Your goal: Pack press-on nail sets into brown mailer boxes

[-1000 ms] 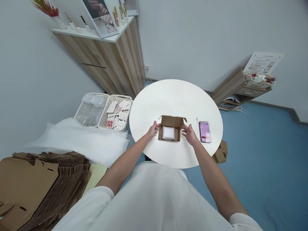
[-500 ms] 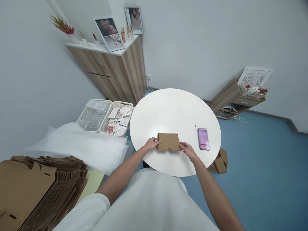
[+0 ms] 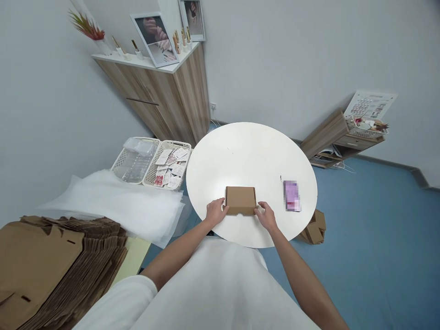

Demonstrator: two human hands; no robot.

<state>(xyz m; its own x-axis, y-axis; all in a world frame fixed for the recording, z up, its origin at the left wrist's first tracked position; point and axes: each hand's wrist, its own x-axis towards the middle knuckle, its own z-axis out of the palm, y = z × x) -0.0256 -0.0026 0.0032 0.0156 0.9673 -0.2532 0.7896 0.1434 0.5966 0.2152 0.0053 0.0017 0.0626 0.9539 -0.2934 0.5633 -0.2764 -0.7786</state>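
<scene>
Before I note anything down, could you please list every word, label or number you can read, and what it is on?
No text can be read.
Cards: print too small.
Poster on the right: print too small.
Phone: screen blurred.
Closed box: no print visible.

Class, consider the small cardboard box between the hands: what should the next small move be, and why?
Probably a light press by the left hand and right hand on the cardboard box, along its lid's near edge: the lid looks down, each hand is at a near corner, and the white table supports the box, but whether the front is locked cannot be told.
</scene>
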